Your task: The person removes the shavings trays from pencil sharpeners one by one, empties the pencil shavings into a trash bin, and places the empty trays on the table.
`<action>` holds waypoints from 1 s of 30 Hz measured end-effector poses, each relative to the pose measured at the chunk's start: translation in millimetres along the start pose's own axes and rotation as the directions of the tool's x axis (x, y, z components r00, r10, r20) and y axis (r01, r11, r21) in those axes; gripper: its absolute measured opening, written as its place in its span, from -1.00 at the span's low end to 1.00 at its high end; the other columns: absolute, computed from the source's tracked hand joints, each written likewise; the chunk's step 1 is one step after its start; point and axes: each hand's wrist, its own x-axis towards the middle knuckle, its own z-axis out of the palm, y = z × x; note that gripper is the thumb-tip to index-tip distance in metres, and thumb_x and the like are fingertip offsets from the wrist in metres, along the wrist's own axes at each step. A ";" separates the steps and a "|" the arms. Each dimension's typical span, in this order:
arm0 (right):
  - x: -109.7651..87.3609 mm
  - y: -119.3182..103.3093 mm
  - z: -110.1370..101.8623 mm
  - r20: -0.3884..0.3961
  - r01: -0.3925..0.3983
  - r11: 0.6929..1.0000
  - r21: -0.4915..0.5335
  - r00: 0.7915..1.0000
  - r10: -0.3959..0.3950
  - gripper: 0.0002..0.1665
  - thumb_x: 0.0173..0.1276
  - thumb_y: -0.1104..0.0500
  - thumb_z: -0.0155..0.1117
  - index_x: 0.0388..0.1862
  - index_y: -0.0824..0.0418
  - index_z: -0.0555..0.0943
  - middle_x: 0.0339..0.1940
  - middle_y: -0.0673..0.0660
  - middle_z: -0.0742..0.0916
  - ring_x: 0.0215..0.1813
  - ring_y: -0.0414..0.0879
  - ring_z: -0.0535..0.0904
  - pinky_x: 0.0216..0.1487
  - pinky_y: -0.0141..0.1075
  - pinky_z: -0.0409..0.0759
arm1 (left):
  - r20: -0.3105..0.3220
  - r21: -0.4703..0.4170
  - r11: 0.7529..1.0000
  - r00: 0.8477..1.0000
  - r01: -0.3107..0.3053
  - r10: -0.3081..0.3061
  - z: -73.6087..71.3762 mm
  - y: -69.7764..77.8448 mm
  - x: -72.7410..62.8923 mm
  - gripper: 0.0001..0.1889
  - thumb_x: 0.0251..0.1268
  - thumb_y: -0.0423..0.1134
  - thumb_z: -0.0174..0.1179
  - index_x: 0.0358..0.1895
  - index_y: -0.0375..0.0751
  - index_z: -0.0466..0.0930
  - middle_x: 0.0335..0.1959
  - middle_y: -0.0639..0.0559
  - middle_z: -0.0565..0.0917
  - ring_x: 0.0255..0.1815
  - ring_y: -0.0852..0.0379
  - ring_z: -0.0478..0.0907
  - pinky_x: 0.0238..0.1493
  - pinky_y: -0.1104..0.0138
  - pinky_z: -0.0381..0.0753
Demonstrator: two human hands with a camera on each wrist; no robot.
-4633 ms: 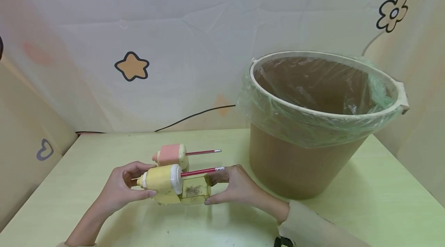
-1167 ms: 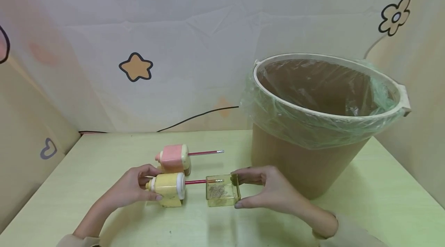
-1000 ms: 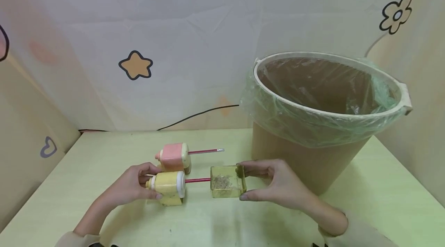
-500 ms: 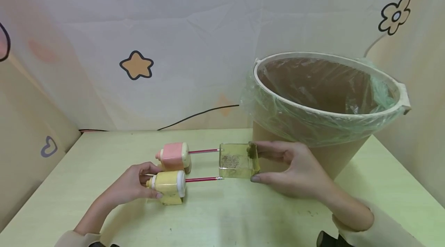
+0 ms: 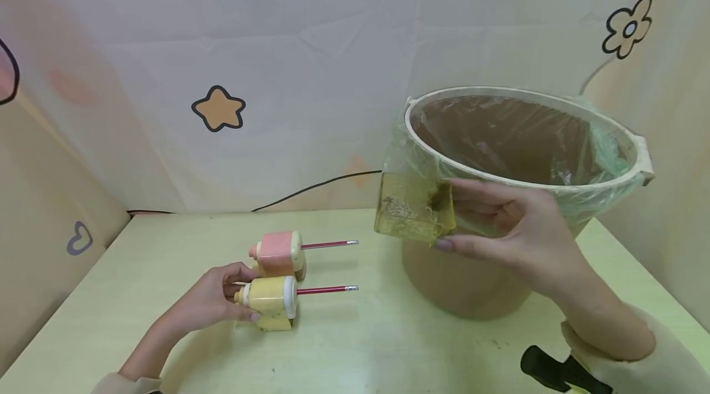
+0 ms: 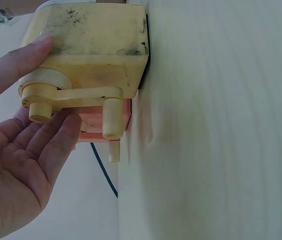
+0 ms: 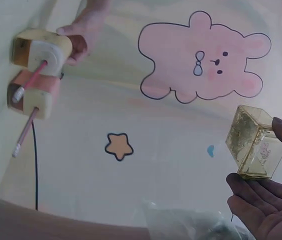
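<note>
we see the right hand (image 5: 527, 237) holding a see-through yellow box (image 5: 413, 206) by one end, thumb against one side and fingers against the other. the box is up in the air, slightly tilted, and from the head view it shows in front of the left side of a large brown bin (image 5: 466, 280), lower than the bin's pale rim (image 5: 501, 178). we cannot tell whether the two touch. through the wall of the box we notice a patch of greyish bits, and the right wrist view shows us a small pink print on one face.

we find the left hand (image 5: 205, 295) holding a yellow pencil sharpener (image 5: 266, 303) on the counter (image 5: 333, 351), its thumb on the near side of the body and its fingers round behind, at the end with the crank (image 6: 86, 97). dark smudges mark the sharpener's side. a red pencil (image 5: 327, 290) sticks out of the opposite end, pointing toward the right.

just behind it we see a pink pencil sharpener (image 5: 275, 252) with its own red pencil (image 5: 330, 245), pointing the same way. a thin greenish bag (image 5: 607, 141) lines the bin and folds over the rim. behind everything we have a pale cloth (image 5: 310, 61) printed with an orange star (image 5: 219, 108) and a flower (image 5: 629, 27).
</note>
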 end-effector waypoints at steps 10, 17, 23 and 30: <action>6.8 -9.6 -32.8 -0.169 -0.014 0.996 0.086 0.985 0.028 -0.32 -0.15 0.64 0.34 0.07 0.43 0.49 -0.12 0.13 0.70 -0.18 -0.09 0.66 -0.19 -0.41 0.57 | -0.004 -0.001 1.000 1.000 -0.007 0.007 0.0 -1.0 -0.4 -0.41 -0.22 -0.35 0.46 -0.06 -0.50 0.40 -0.15 -0.26 0.54 -0.19 0.12 0.59 -0.24 0.33 0.60; 13.6 -8.9 -59.1 -0.299 0.011 0.986 0.163 0.953 0.039 -0.37 -0.13 0.69 0.27 0.04 0.52 0.48 -0.11 0.22 0.69 -0.24 -0.04 0.67 -0.21 -0.39 0.58 | -0.011 0.014 1.000 1.000 -0.008 0.008 0.5 -0.8 -1.1 -0.42 -0.22 -0.35 0.46 -0.06 -0.48 0.41 -0.13 -0.26 0.54 -0.21 0.10 0.60 -0.23 0.34 0.59; 17.8 1.2 -87.2 -0.335 -0.117 0.987 0.109 0.931 0.148 -0.37 -0.03 0.54 0.34 0.11 0.38 0.49 -0.11 0.07 0.71 -0.19 -0.17 0.66 -0.18 -0.54 0.53 | -0.008 0.004 1.000 1.000 0.000 0.000 0.8 1.7 -0.9 -0.42 -0.22 -0.36 0.45 -0.06 -0.49 0.40 -0.14 -0.26 0.54 -0.18 0.11 0.59 -0.23 0.33 0.60; 21.1 9.6 -104.2 -0.318 -0.166 0.981 0.098 0.929 0.189 -0.37 -0.01 0.55 0.32 0.11 0.30 0.50 -0.16 0.00 0.72 -0.24 -0.22 0.66 -0.31 -0.56 0.54 | -0.007 0.022 1.000 1.000 0.003 -0.003 -0.4 1.6 -0.5 -0.42 -0.23 -0.34 0.46 -0.07 -0.48 0.41 -0.14 -0.25 0.55 -0.20 0.10 0.60 -0.23 0.34 0.59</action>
